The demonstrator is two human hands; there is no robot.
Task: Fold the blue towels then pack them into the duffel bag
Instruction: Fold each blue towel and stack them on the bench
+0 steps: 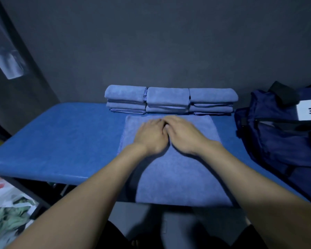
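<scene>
My left hand [152,136] and my right hand [184,134] lie side by side, palms down, on the blue towel [178,169] spread in front of me, meeting near its far edge. My fingers [155,123] look bent at the knuckles where the two hands touch, the tips tucked down against the cloth, and I cannot tell whether they pinch a fold of it or only press on it. The towel lies flat on the blue tabletop [61,137], its near edge reaching the table's front edge and its far edge just short of the folded towels [171,100]. Those stand in three neat stacks side by side against the dark wall [160,42], each stack touching the next. To my right the navy duffel bag [280,137] sits on the tabletop, near the towel but apart from it, its zipped top gaping and a white label [309,109] showing on its upper side. Down on the left, below the table, lies a heap of light bags and cloth [9,209].
</scene>
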